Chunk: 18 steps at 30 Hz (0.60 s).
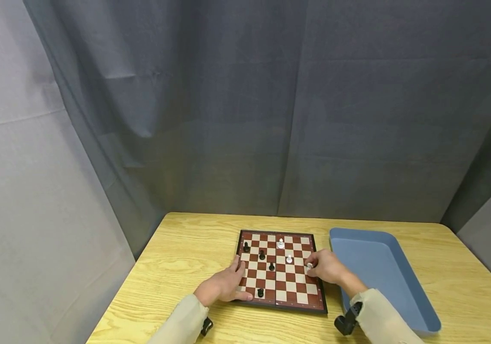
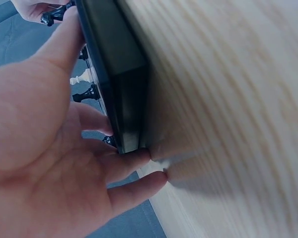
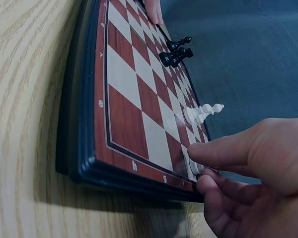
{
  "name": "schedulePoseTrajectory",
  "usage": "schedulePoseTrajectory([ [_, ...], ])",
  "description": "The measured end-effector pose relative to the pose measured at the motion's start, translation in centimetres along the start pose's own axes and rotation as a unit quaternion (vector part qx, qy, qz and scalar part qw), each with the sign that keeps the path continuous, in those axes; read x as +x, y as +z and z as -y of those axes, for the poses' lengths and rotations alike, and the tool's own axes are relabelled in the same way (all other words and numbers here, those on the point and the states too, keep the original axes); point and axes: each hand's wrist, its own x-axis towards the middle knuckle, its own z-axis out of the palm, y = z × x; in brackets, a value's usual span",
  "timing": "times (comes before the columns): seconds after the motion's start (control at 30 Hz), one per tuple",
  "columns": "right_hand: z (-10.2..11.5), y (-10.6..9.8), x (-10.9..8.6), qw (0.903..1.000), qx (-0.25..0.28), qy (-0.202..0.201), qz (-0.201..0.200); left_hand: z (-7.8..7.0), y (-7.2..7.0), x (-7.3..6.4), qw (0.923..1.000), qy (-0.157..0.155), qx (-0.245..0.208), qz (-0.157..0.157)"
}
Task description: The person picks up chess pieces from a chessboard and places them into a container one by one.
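A brown-and-cream chessboard point(image 1: 290, 286) with a black rim lies flat on the table. My left hand point(image 1: 224, 285) rests against its left side, thumb at the near rim and fingers fairly straight along the edge. In the right wrist view, my right hand point(image 3: 248, 168) pinches a white chess piece point(image 3: 194, 166) between thumb and fingers, low over the board's right edge; its top is covered by the thumb. Two more white pieces stand on the board, a taller one point(image 1: 281, 243) towards the back and a pawn point(image 1: 289, 259). Several black pieces, among them one point(image 1: 260, 292) near the left thumb, stand on the left half.
To the right of the board sits a shallow blue-grey tray point(image 1: 374, 267), under my right forearm at its near left part. The wooden table point(image 1: 185, 243) reaches back to a grey curtain point(image 1: 228, 119). Light-coloured panels point(image 1: 35, 205) stand at the sides.
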Motion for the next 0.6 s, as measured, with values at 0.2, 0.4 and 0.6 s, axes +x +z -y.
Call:
schedulePoseTrajectory([
  [0.2, -0.08, 0.28, 0.23, 0.9997, -0.022, -0.002, -0.007, -0.02, -0.02, -0.01, 1.0000, -0.001, -0.002, 0.002],
  [0.4, -0.07, 0.37, 0.36, 0.9993, -0.036, 0.001, -0.008, 0.08, 0.13, 0.07, 1.0000, -0.001, 0.004, -0.003],
  [0.6, -0.03, 0.38, 0.34, 0.9993, -0.035, -0.002, -0.012, 0.16, 0.17, 0.13, 1.0000, -0.003, -0.001, -0.003],
])
